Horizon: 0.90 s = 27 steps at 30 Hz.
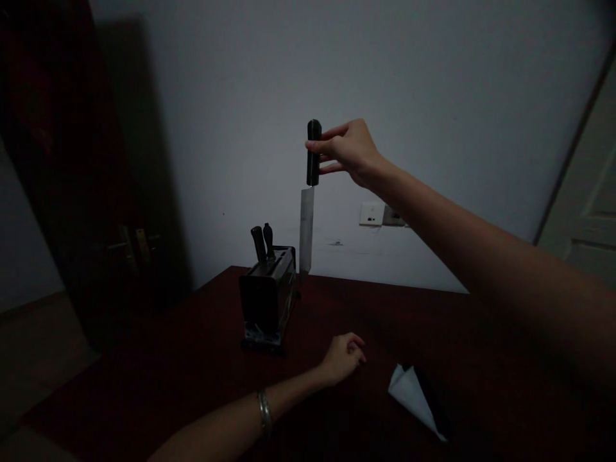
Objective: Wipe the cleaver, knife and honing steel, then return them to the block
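Observation:
My right hand [346, 151] is closed around the black handle of a kitchen knife [307, 224], fingertips and thumb pinching it. The knife hangs upright in the air, its broad blade pointing down, just right of a dark knife block [262, 301] and apart from it. Two black handles [262, 242] stick up from the top of the block. My left hand [344, 356] is low over the dark red table [202, 359], right of the block's base, fingers loosely bent and holding nothing I can see. A metal bracelet [264, 412] circles the left wrist.
A folded white cloth [414, 396] lies on the table at the right, with something dark along its edge. Behind the table stands a pale wall with a socket plate [372, 213]. A dark door is at the left and a pale door [587, 212] at the right.

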{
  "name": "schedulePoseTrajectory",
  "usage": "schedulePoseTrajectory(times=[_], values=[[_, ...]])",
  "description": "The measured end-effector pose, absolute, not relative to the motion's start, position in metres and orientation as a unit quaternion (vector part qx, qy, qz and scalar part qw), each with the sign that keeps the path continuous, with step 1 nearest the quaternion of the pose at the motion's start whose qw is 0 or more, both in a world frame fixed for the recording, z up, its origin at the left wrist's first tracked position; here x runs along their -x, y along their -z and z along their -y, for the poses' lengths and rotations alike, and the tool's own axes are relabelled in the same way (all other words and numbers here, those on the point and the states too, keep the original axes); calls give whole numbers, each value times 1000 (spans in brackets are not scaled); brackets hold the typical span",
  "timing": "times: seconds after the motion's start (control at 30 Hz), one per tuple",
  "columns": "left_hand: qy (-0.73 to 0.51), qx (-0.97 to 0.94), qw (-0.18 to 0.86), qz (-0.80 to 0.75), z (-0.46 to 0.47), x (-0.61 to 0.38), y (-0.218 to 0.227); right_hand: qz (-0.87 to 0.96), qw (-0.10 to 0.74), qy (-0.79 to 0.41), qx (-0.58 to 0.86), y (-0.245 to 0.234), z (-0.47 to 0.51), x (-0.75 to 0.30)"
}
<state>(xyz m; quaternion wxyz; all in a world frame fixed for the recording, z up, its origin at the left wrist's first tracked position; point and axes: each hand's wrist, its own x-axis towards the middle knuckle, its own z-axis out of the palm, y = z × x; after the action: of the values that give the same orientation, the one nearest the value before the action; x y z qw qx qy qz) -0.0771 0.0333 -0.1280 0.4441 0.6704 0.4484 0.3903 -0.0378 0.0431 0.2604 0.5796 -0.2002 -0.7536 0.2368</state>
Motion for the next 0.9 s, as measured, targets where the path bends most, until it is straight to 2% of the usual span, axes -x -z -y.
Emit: schedulePoseTrajectory(times=[0.27, 0.9], values=[[-373, -710, 383, -457, -37, 78, 138, 758, 576, -240, 188, -269, -64, 90], [-382, -701, 386, -463, -37, 82, 138, 767, 560, -237, 205, -266, -102, 141]])
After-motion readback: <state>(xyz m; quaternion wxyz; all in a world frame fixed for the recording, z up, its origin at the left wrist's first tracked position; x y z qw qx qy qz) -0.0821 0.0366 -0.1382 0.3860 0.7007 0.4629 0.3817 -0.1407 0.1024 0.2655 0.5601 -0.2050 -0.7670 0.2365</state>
